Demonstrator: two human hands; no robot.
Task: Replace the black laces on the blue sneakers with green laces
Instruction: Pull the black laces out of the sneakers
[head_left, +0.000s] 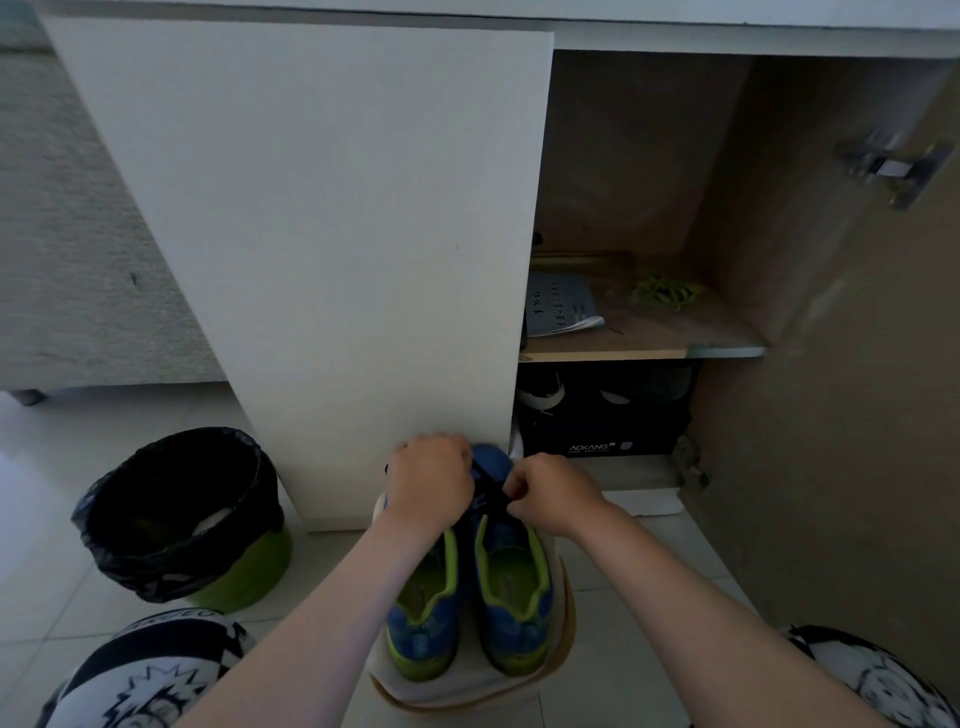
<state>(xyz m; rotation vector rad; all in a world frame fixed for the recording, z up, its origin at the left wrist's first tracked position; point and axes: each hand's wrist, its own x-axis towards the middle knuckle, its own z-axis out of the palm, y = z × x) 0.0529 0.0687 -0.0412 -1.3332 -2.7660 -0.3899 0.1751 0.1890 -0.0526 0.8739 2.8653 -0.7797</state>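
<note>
While the pair of blue mesh sneakers (514, 597) with lime-green lining is sitting side by side on a round cream padded stool (467, 688), both hands are working at the front ends of the sneakers. This stool is standing just below the lower right corner of the tall white closed cabinet door (322, 234), with the sneaker toes pointing toward that door.

The left hand (428, 480) is lying knuckles-up over the front of the left sneaker, directly under the door's bottom edge. Its fingers are curling downward; what they are gripping cannot be told, since the back of the hand is hiding them. The right hand (550, 493) is hovering just right of the door's corner, over the right sneaker, with thumb and forefinger pinching the black lace (491, 493), which is running between the two hands.

The bundle of bright green laces (665, 291) is lying loose on a wooden shelf (649, 332) in the open compartment right of the door, well apart from the sneakers. A grey printed booklet (563, 306) is lying on the same shelf, nearer the door. A black shoebox (597, 431) is sitting beneath that shelf. A green waste bin (182, 519) with a black liner is standing on the tile floor at the lower left of the door.
</note>
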